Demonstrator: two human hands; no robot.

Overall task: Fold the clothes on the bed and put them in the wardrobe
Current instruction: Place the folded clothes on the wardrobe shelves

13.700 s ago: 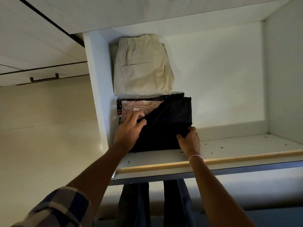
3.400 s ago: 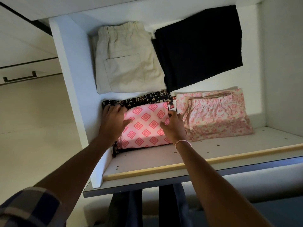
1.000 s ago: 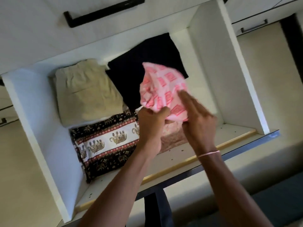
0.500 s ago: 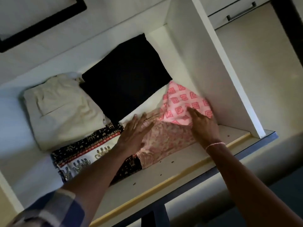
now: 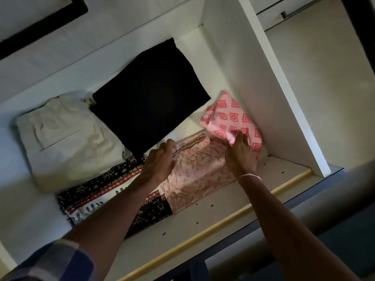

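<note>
The right hand (image 5: 240, 154) presses flat on the pink square-print cloth (image 5: 231, 120), pushing it into the far right corner of the wardrobe shelf (image 5: 203, 218). The left hand (image 5: 160, 159) seems to pinch the edge of the pale pink folded cloth (image 5: 194, 175); the dim light makes that hard to see. The square-print cloth leans on the side wall (image 5: 253, 78), so it could flop open when the hand lifts.

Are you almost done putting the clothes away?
Nearly. Done: beige shorts, black piece and elephant-print cloth lie folded on the shelf. Now: right hand settles the pink diamond-print piece; left hand steadies the floral one. The bed isn't visible.
</note>
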